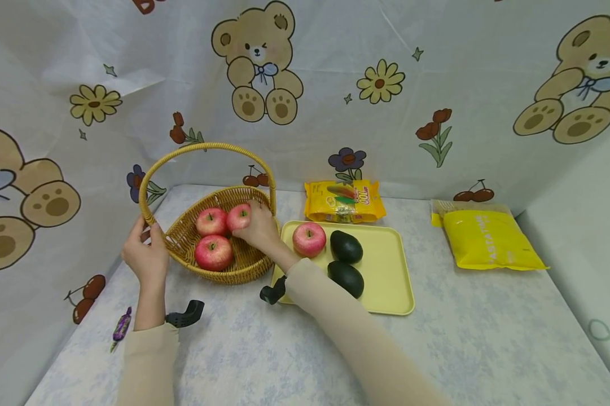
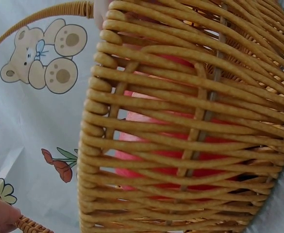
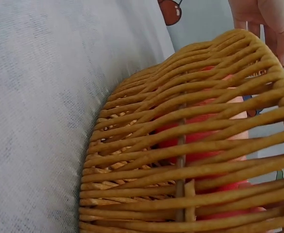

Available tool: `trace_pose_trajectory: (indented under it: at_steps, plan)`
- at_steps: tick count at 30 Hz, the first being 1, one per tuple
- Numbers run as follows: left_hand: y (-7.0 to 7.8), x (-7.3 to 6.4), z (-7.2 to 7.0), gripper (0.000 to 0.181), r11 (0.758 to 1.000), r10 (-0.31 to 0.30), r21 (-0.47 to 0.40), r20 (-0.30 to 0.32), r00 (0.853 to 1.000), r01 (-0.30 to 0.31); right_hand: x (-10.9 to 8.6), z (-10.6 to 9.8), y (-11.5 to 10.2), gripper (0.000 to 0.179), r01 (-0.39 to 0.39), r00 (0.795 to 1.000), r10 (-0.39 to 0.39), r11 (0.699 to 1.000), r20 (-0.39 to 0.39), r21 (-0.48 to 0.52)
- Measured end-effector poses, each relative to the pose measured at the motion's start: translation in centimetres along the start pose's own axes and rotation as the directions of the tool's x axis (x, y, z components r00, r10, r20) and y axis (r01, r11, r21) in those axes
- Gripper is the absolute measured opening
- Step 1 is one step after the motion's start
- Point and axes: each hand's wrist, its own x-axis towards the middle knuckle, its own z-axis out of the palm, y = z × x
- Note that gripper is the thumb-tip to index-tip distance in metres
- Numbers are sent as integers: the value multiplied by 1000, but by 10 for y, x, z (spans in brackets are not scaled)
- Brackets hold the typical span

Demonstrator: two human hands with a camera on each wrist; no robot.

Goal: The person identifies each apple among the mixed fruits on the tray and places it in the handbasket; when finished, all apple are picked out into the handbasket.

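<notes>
A wicker basket (image 1: 244, 276) with a tall arched handle (image 1: 208, 146) stands at the left of the table. My left hand (image 1: 147, 254) pinches the foot of that handle at the basket's left side. Reaching inside, my right hand (image 1: 260, 230) grips a red apple (image 1: 240, 216) at its right side; some of its fingers are hidden. Two more apples lie left of it, one behind (image 1: 211, 221) and one in front (image 1: 213, 253). Red fruit shows through the weave in both wrist views. In the right wrist view, the left hand (image 3: 270, 22) appears beyond the rim.
Right of the basket, a pale yellow tray (image 1: 386, 270) bears another apple (image 1: 309, 239) and two dark avocados (image 1: 346, 247). Behind it lies a yellow-orange packet (image 1: 342, 202). A yellow bag (image 1: 487, 239) is farther right, and a purple wrapped candy (image 1: 122, 327) near the left edge.
</notes>
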Motion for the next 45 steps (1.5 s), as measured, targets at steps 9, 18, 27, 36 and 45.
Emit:
trace_pose_trajectory:
  at_steps: [9,18,27,36,45]
  plan:
    - [-2,-2,2,36,1000,23,-6,-9,1000,-24,6,9,4,80,-45,999,45,998,12,31]
    - [0,0,0,37,1000,3,-10,-5,1000,-3,12,13,0,85,-91,996,91,996,22,20]
    - [2,0,0,38,1000,-7,-7,3,1000,7,17,17,-1,71,-129,992,129,992,-14,10]
    - [2,-2,-1,38,1000,-9,-12,8,1000,9,18,16,1,74,-126,992,126,991,18,51]
    - [0,-1,0,37,1000,9,-11,-3,1000,-9,17,15,2,70,-124,992,123,990,30,64]
